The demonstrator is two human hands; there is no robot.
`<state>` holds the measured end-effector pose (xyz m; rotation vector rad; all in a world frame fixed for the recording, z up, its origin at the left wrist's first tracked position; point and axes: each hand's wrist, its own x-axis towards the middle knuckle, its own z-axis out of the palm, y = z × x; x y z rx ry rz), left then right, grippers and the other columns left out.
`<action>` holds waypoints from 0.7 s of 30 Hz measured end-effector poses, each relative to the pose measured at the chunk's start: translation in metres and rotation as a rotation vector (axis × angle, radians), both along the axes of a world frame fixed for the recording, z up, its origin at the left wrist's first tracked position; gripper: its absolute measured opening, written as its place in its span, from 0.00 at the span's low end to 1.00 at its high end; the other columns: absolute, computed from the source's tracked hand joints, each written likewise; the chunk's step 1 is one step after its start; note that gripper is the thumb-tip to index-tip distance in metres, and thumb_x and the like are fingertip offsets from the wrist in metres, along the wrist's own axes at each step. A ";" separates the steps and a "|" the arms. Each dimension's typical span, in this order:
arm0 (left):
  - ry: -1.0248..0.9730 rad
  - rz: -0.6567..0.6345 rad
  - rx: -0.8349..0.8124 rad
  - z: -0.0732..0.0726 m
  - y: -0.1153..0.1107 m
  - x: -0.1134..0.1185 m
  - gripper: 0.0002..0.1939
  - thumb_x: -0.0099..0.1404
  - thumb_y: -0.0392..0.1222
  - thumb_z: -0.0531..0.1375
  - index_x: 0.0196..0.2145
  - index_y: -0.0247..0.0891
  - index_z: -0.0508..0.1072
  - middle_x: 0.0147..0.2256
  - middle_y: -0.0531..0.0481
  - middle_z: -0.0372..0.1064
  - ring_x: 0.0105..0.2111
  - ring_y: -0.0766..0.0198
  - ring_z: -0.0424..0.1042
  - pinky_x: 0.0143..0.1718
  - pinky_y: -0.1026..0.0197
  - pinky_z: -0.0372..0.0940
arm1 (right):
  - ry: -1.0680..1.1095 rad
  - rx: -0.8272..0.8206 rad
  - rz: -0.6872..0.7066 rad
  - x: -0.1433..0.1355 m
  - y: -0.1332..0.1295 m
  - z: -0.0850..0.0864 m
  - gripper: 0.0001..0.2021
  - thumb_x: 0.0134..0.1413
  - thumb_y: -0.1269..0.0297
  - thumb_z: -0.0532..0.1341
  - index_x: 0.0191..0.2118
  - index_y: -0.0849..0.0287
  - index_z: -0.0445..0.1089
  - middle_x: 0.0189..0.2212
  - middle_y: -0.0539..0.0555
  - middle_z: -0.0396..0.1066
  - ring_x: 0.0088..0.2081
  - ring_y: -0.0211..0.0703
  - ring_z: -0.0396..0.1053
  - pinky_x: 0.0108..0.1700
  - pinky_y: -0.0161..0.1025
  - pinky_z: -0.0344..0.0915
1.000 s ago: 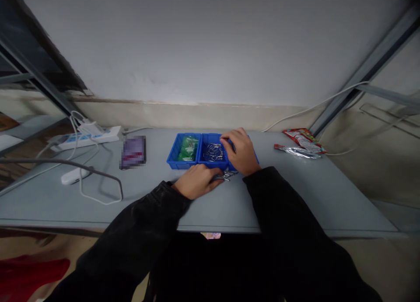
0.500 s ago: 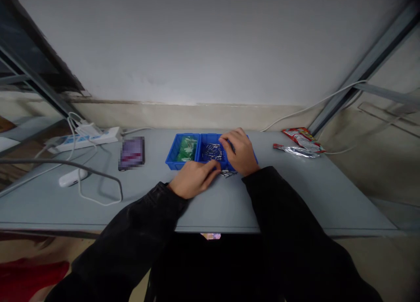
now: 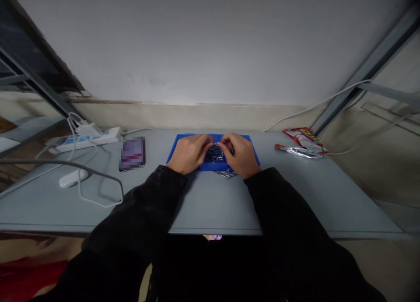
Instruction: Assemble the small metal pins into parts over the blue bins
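Above a blue parts bin [image 3: 213, 166], my left hand [image 3: 190, 153] is closed, thumb and fingertips together. My right hand [image 3: 241, 154] faces it from the other side with its fingers pinched. Whatever lies between the fingertips of either hand is too small to make out. Between the hands, the middle compartment shows many thin silver metal pins [image 3: 215, 153], perhaps screws. A small pile of similar metal pieces [image 3: 225, 174] lies on the table against the bin's front. My hands cover most of the side compartments, and their contents are hidden.
The grey table [image 3: 216, 205] meets a wall behind. At left are a white power strip [image 3: 87, 139] with cables, a white case [image 3: 73, 178] and a blurred purple packet [image 3: 132, 153]. At right lie a red wrapper [image 3: 303, 136] and a silver wrapper [image 3: 303, 152].
My left hand has moved from the loose pieces in front up over the bin, covering the green contents at left. My right hand has lowered slightly, bringing both hands' fingertips close together.
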<state>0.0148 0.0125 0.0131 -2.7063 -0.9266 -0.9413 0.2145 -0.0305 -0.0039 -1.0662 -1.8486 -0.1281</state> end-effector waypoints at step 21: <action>-0.136 -0.164 -0.007 -0.008 -0.011 -0.003 0.11 0.74 0.41 0.55 0.42 0.35 0.76 0.39 0.45 0.76 0.39 0.60 0.70 0.46 0.56 0.66 | 0.039 -0.077 0.117 -0.004 -0.003 -0.002 0.09 0.68 0.63 0.56 0.38 0.56 0.72 0.33 0.52 0.77 0.34 0.42 0.73 0.39 0.41 0.67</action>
